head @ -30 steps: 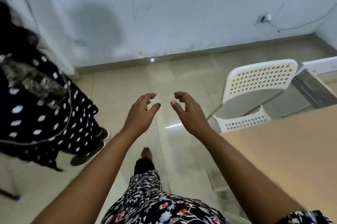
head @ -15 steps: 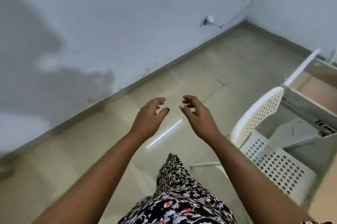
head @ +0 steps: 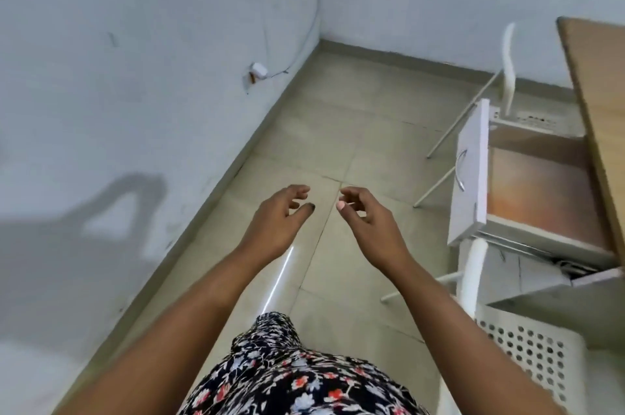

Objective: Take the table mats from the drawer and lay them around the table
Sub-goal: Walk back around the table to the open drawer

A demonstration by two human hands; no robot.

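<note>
Your left hand [head: 275, 223] and right hand [head: 368, 228] hung empty — fingers loosely curled, apart — above the floor [head: 338, 130], the open drawer [head: 527, 188] off to the right.

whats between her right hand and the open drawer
Nothing: in the head view only bare floor tile separates the empty right hand from the open drawer. No mats visible inside.
</note>
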